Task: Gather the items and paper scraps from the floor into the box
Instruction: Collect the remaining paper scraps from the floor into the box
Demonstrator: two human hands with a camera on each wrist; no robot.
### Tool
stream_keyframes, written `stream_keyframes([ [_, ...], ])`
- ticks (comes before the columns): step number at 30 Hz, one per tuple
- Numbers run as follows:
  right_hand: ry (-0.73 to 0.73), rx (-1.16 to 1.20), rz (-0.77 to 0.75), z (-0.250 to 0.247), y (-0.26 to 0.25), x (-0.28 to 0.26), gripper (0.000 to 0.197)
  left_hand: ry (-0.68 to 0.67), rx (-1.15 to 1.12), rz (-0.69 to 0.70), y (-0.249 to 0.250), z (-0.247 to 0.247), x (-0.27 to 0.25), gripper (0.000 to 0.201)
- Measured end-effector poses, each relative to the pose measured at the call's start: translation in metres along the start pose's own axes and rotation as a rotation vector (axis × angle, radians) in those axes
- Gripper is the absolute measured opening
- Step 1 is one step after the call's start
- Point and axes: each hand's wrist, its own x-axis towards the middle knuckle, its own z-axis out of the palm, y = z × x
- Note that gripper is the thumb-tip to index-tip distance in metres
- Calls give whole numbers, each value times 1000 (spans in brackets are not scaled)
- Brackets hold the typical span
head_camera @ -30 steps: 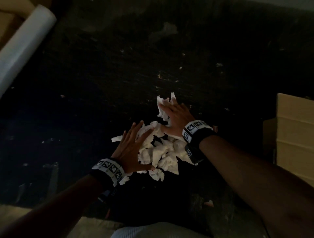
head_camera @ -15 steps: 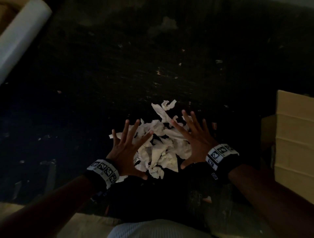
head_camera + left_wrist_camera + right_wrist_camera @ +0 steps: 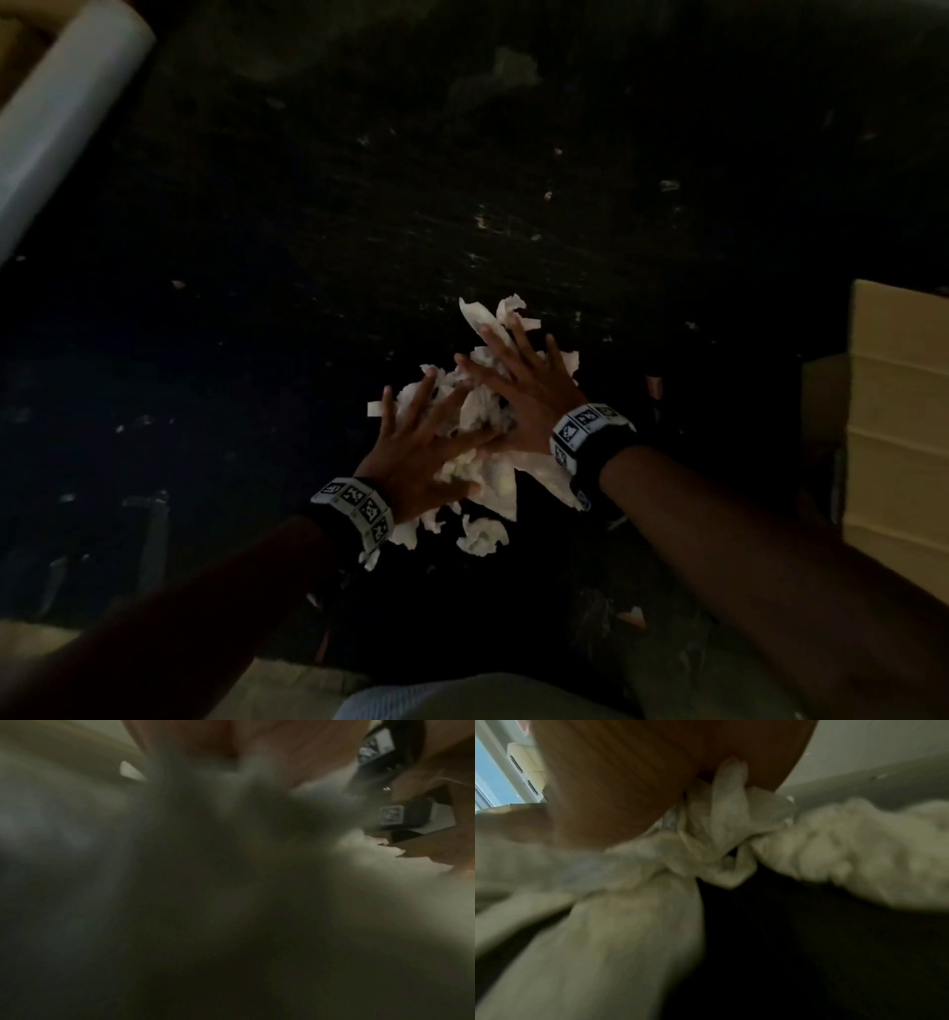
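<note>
- We are pressing our left hand (image 3: 418, 452) and right hand (image 3: 518, 390) flat onto the heap of paper scraps (image 3: 488, 462) on the floor (image 3: 308, 257), probably to compact the loose pieces into one mass before lifting
- Left grip: fingers are spread and nearly straight, lying on the near-left flank of the heap, not curled round anything
- Right grip: fingers are splayed over the far-right side and top; open, palm down on the paper
- The two hands are sitting just beside each other, the left fingertips reaching toward the base of the right hand; we judge this is bracketing the heap from both sides
- The scraps are white, thin, crumpled and torn, with ragged edges; the right wrist view is showing soft, creased folds under the palm (image 3: 654, 780)
- A few scraps (image 3: 480, 537) are lying apart at the near edge, outside the hands
- The box (image 3: 898, 426), plain cardboard, is standing well to the right
- A pale roll (image 3: 61, 118) is lying at far left
- The left wrist view is too blurred to read
</note>
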Motion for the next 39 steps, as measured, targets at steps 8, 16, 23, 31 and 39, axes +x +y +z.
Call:
stream_keyframes([
  [8, 160, 154, -17, 26, -3, -11, 80, 198, -170, 78, -10, 12, 4, 51],
  [16, 377, 365, 108, 39, -16, -16, 53, 268, -255, 22, -14, 13, 3, 54],
  [23, 337, 409, 134, 23, -15, -10, 48, 314, -312, 5, -20, 2, 7, 56],
  [31, 468, 381, 129, -14, -31, -24, 46, 453, -282, 36, -11, -27, -11, 81],
  [39, 670, 345, 142, -77, -47, -64, 49, 597, -198, 110, 26, -100, -35, 66],
])
